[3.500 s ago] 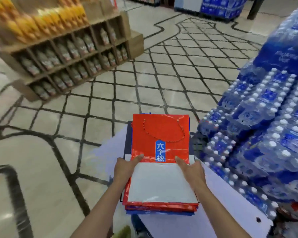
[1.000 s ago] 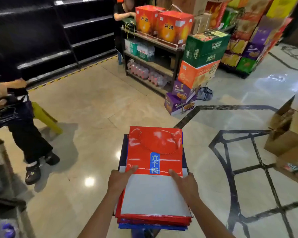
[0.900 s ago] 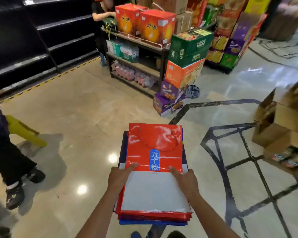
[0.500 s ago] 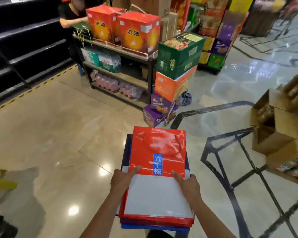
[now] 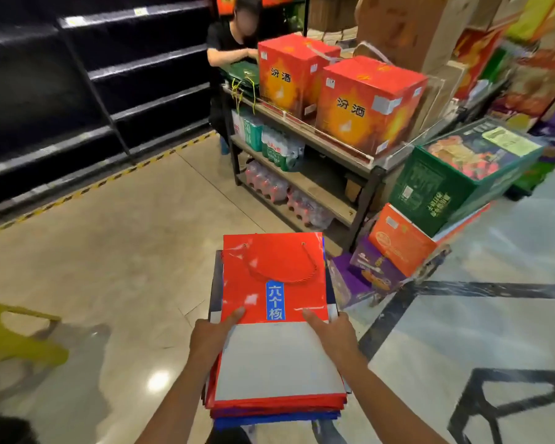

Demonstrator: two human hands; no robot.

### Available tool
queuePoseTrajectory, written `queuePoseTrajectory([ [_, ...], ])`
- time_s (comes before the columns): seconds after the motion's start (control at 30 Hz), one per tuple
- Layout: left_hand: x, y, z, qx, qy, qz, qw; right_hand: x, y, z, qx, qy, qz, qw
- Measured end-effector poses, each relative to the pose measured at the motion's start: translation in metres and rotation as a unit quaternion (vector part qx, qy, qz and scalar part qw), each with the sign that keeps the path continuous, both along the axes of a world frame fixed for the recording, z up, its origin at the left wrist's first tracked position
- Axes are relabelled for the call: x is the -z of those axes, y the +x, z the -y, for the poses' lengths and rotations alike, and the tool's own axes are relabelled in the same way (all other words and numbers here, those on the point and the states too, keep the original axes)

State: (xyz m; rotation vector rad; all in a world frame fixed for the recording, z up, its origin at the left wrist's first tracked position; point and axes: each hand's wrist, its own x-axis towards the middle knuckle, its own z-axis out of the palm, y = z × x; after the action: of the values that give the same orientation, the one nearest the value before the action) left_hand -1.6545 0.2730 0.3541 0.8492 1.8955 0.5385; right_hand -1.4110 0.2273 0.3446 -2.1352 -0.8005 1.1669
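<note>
The bag stack (image 5: 276,360) sits gripped between left hand (image 5: 209,338) and right hand (image 5: 336,331).

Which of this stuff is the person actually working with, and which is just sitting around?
In hand: stack of gift bags, gripped by left hand and right hand.
Lying about: red boxes, green box, yellow stool, shelf rack.
</note>
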Motion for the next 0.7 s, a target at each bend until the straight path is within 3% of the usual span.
queuePoseTrajectory([
  [0.2, 0.027, -0.010, -0.171, 0.028, -0.004, -0.002, 1.000, 0.050, -0.010, -0.156, 0.039, -0.011, -0.012, 0.999],
  [0.4, 0.018, 0.018, -0.368, 0.133, 0.011, -0.028, 0.991, 0.021, 0.000, -0.300, 0.136, 0.030, -0.032, 0.990],
  [0.7, 0.049, 0.124, -0.550, 0.289, -0.008, -0.051, 0.956, 0.043, 0.062, -0.411, 0.299, 0.000, -0.025, 0.954],
])
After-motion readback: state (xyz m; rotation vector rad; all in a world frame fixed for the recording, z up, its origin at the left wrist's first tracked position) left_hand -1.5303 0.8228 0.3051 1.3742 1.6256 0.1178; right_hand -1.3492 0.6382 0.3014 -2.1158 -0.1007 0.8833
